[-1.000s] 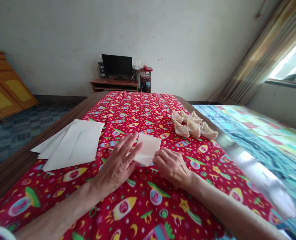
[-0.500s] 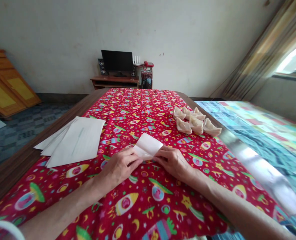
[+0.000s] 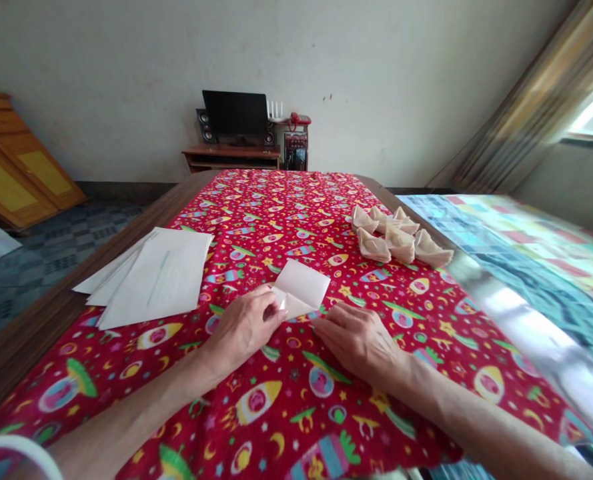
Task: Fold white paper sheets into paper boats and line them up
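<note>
Here, left fingers pinch the folded paper; right fingers, together, lie beside it.

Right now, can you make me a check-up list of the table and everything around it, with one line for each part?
Surface: table covered by a patterned red cloth, wooden edge showing
Job's things: partly folded paper between the hands; flat white sheets overlapping at left; folded paper shapes grouped at right
Clutter: nothing seen among the papers; a white curved item, unclear, at lower left
Hands: left hand touches the folded paper; right hand beside it, grip unclear
Cables: thin line beside the curtain, possibly a cord
Surroundings: monitor, cabinet, curtain
</note>
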`<act>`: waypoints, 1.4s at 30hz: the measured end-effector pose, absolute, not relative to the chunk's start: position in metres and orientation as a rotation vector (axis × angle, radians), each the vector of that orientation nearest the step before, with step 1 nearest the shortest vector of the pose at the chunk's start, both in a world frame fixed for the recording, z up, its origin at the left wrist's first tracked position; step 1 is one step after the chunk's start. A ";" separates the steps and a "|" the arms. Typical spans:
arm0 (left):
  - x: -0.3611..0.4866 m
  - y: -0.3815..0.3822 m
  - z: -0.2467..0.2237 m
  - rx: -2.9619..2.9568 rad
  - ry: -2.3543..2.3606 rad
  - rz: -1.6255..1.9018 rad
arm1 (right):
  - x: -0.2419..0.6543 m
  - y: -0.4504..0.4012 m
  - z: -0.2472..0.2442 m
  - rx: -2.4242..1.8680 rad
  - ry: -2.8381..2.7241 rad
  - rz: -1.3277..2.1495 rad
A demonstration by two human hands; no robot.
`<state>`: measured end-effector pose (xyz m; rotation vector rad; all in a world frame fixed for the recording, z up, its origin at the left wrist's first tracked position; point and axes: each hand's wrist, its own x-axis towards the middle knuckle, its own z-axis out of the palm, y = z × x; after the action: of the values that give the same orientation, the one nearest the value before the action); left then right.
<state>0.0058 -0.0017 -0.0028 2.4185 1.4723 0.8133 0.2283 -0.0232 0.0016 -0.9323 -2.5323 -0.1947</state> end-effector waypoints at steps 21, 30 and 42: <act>0.004 0.000 0.003 2.516 1.611 0.563 | 0.227 -0.033 -0.006 -1.217 -2.786 -0.303; 0.004 0.001 0.003 2.493 1.589 0.614 | 0.224 -0.032 -0.002 -1.287 -2.736 -0.231; 0.007 -0.001 0.001 2.490 1.574 0.745 | 0.222 -0.031 0.002 -1.349 -2.716 -0.193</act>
<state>0.0066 -0.0005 0.0007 2.4903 1.5742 0.7454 0.2220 -0.0315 0.0021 -1.3494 -2.7162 -0.1933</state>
